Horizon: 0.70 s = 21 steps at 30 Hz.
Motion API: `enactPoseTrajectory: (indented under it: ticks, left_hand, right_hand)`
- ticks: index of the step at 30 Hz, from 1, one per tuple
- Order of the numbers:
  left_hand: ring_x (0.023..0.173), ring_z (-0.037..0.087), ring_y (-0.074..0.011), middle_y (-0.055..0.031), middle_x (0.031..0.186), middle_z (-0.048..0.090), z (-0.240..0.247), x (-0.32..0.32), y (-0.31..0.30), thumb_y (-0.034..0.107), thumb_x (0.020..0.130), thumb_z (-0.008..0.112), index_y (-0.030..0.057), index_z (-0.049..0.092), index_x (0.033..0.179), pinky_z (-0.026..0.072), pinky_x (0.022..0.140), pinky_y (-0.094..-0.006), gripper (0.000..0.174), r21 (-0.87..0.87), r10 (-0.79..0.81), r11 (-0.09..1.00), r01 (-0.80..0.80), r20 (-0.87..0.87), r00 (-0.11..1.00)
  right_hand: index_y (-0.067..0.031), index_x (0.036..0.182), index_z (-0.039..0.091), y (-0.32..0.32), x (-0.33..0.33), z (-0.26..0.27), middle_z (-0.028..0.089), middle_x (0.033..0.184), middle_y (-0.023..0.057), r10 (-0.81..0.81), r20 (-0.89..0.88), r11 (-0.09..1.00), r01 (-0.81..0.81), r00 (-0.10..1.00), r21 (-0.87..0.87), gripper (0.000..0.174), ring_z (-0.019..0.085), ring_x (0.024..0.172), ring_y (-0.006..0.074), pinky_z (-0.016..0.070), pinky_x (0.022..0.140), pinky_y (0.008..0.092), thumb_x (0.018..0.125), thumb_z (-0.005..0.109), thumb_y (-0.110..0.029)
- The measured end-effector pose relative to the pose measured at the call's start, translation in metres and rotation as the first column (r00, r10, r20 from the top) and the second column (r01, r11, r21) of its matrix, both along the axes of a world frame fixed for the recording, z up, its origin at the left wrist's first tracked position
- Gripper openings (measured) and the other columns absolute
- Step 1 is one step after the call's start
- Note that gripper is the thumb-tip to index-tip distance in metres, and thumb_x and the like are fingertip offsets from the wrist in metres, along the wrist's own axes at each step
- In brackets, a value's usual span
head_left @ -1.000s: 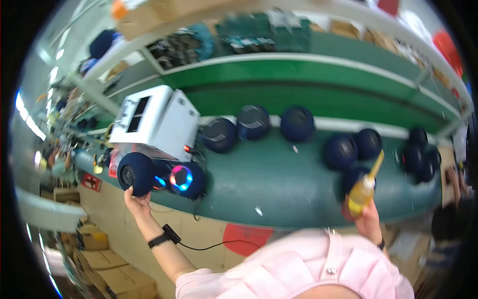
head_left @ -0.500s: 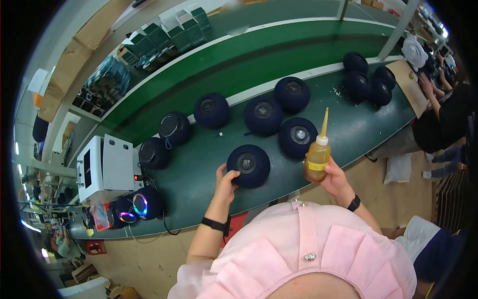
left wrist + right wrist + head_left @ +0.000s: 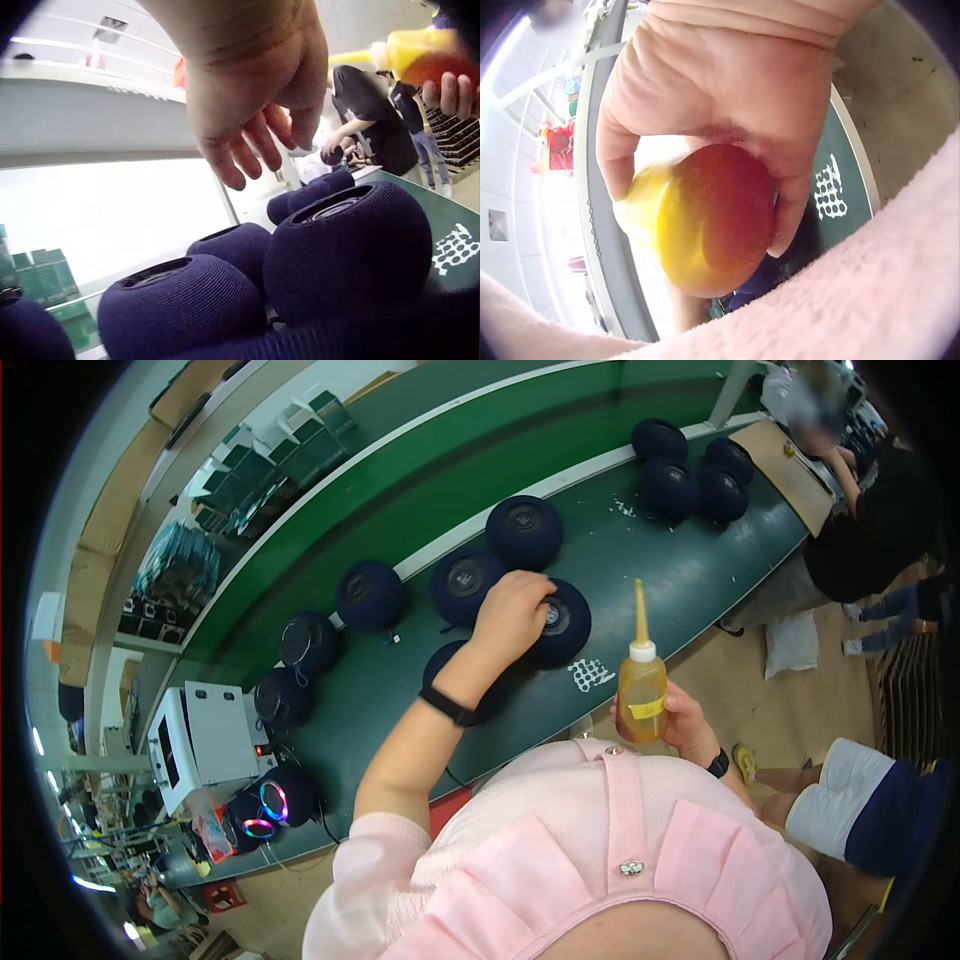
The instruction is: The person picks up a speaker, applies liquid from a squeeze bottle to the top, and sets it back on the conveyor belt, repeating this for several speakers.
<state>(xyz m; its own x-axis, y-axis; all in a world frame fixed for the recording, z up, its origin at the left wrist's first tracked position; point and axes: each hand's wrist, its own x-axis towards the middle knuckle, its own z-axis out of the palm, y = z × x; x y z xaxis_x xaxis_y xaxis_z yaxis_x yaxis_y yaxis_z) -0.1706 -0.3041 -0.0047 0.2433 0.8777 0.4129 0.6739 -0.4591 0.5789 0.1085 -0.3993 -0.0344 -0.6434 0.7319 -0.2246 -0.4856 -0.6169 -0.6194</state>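
My left hand (image 3: 513,622) reaches over a round navy fabric-covered speaker (image 3: 572,638), fingers loosely bent above its round top recess. In the left wrist view this hand (image 3: 251,97) hangs above the speakers (image 3: 349,240), its fingers pointing down and apart from the fabric. Under my left forearm sits another navy speaker (image 3: 445,665), partly hidden. My right hand (image 3: 690,722) grips a clear squeeze bottle (image 3: 641,695) of amber liquid, upright, with a white collar, long yellow nozzle and yellow label. The right wrist view shows the fingers (image 3: 619,169) wrapped round the bottle (image 3: 712,225).
More speakers stand along the back of the green table (image 3: 400,710), with several grouped at the far right. A white perforated sheet (image 3: 591,675) lies near the front edge. A white box-shaped machine (image 3: 215,735) and speakers with lit rings (image 3: 275,800) are at left. Another person (image 3: 870,520) works at right.
My left hand brought a speaker from the left end to the table's middle, let it go and moved right over another speaker. My right hand keeps holding the bottle. The view has swung right.
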Motion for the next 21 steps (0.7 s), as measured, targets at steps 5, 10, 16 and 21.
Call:
enactPoseTrajectory:
  ticks: [5, 10, 16, 21]
  left_hand:
    - [0.087, 0.059, -0.0281, -0.0107, 0.086, 0.062, -0.019, 0.021, 0.057, 0.007, 0.071, 0.058, 0.0064, 0.06, 0.089, 0.0483, 0.074, -0.0392, 0.018, -0.259, -0.469, 0.882, 0.394, -0.573, 0.673]
    - [0.067, 0.062, -0.0269, -0.0087, 0.066, 0.06, -0.028, 0.022, 0.076, 0.001, 0.067, 0.059, 0.0046, 0.051, 0.086, 0.0485, 0.058, -0.0394, 0.021, -0.074, -0.43, 0.896, 0.439, -0.398, 0.811]
    - [0.067, 0.064, -0.0196, -0.0122, 0.07, 0.061, -0.037, 0.03, 0.087, -0.008, 0.063, 0.058, 0.0038, 0.04, 0.089, 0.048, 0.052, -0.0296, 0.034, -0.648, 0.122, 0.758, 0.068, 0.243, 0.962]
    - [0.056, 0.058, -0.0175, -0.0125, 0.07, 0.06, -0.048, 0.046, 0.061, -0.009, 0.063, 0.061, 0.0037, 0.039, 0.09, 0.0466, 0.045, -0.0273, 0.037, -0.782, 0.467, 0.612, 0.118, 0.477, 0.744]
  right_hand:
    - [0.0009, 0.125, 0.039, -0.014, 0.01, 0.01, 0.055, 0.11, 0.0185, -0.098, -0.009, 0.995, 0.098, 0.995, 0.035, 0.071, 0.057, 0.101, 0.0283, 0.0467, 0.087, 0.0361, 0.072, 0.064, -0.039]
    - [0.0008, 0.123, 0.04, -0.025, 0.018, 0.009, 0.056, 0.108, 0.019, -0.2, 0.015, 0.979, 0.199, 0.98, 0.051, 0.069, 0.058, 0.099, 0.0272, 0.0469, 0.085, 0.0351, 0.073, 0.062, -0.04]
    - [0.0015, 0.122, 0.042, -0.023, 0.017, 0.022, 0.057, 0.107, 0.0184, -0.158, 0.04, 0.987, 0.158, 0.987, 0.011, 0.064, 0.059, 0.096, 0.0264, 0.048, 0.082, 0.0347, 0.078, 0.057, -0.043]
    - [0.0024, 0.122, 0.043, -0.019, 0.012, 0.017, 0.057, 0.107, 0.0181, -0.126, 0.041, 0.99, 0.128, 0.991, -0.051, 0.059, 0.06, 0.095, 0.0267, 0.0492, 0.081, 0.0359, 0.084, 0.052, -0.041]
